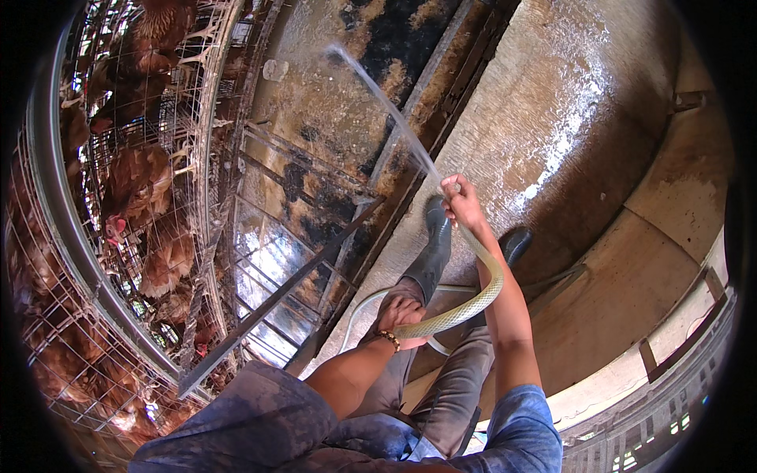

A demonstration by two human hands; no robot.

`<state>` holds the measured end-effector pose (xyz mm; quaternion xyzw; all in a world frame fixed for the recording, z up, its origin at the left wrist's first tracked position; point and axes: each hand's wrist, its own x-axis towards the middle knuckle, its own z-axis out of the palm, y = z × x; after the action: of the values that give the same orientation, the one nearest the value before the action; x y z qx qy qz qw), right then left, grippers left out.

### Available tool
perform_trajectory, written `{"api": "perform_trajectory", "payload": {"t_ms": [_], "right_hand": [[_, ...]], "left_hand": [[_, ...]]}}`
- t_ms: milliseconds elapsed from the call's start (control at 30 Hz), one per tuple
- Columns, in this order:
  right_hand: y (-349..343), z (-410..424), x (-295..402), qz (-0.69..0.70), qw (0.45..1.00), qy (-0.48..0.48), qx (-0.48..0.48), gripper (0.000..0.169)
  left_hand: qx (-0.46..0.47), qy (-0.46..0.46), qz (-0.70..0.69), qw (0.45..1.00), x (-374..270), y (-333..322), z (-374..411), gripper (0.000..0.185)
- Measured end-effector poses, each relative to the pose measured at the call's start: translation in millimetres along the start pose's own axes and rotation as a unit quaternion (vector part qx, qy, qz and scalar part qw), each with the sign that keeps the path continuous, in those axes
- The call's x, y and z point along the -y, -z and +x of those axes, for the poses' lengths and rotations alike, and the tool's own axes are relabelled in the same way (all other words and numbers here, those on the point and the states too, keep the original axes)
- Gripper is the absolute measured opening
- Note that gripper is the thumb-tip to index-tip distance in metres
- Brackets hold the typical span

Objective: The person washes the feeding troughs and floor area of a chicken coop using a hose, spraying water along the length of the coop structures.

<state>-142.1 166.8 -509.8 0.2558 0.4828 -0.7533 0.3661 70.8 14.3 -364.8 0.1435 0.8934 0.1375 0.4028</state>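
A braided, translucent yellowish hose [482, 298] loops in front of my body. My right hand [462, 201] grips it at the outlet end, with the thumb and fingers pinched around the mouth. From there a jet of water [387, 106] shoots up and to the left, landing on the wet, dirt-caked floor [331, 77] below the cages. Lower down, my left hand [405, 319] is closed around the same hose near my thigh; a beaded bracelet [389, 339] circles that wrist.
Brown hens [139, 177] stand in wire cages [201, 136] on the left, fronted by a metal trough [59, 195]. A diagonal metal bar [278, 295] juts toward me. My rubber boots [432, 254] are on the wet concrete walkway [508, 100]. A low wall [639, 284] curves along the right.
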Motion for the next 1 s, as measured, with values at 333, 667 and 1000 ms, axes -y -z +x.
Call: {"api": "perform_trajectory", "payload": {"t_ms": [333, 667, 1000], "right_hand": [[1.9, 5.3, 10.0, 0.031, 0.999, 0.024, -0.026, 0.012], [-3.7, 3.1, 14.5, 0.017, 0.998, 0.057, -0.020, 0.026], [-16.4, 3.6, 24.9, -0.019, 0.999, 0.051, 0.001, 0.028]], "left_hand": [[-0.001, -0.001, 0.003, 1.000, 1.5, -2.6, -0.9, 0.037], [-0.003, -0.010, 0.006, 1.000, 5.7, -4.3, 0.0, 0.038], [-0.024, -0.009, -0.001, 1.000, 3.8, -3.3, -1.8, 0.034]]}}
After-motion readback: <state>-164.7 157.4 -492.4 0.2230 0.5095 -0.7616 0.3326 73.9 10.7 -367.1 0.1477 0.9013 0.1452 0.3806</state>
